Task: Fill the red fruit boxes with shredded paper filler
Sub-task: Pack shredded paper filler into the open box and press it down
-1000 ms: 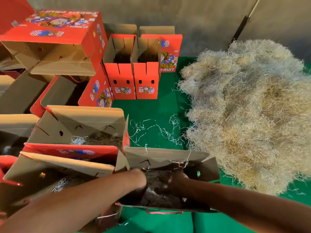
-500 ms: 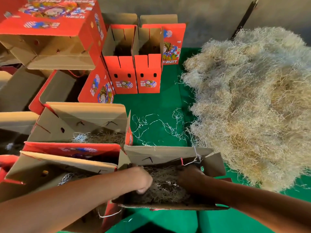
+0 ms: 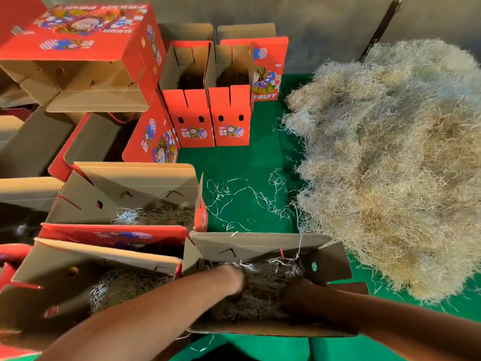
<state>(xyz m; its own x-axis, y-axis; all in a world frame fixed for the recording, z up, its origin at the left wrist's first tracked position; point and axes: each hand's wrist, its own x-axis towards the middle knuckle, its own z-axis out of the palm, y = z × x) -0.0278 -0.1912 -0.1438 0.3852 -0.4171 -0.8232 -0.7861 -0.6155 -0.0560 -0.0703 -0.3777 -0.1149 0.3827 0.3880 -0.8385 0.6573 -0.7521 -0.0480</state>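
- Open fruit box [image 3: 260,247] sits nearest the camera, just left of the big filler pile [image 3: 390,162] on the green table [image 3: 239,162].
- Both hands are pressed into the box's shredded paper [image 3: 265,287]: left hand [image 3: 234,278], right hand [image 3: 296,290].
- Grip state of either hand cannot be told; fingers are buried.

Boxes [image 3: 229,118]: corrugated cardboard, printed red outside, raw brown inside; filler pile [image 3: 390,165]: wispy shredded paper; floor cover [image 3: 234,162]: matt green
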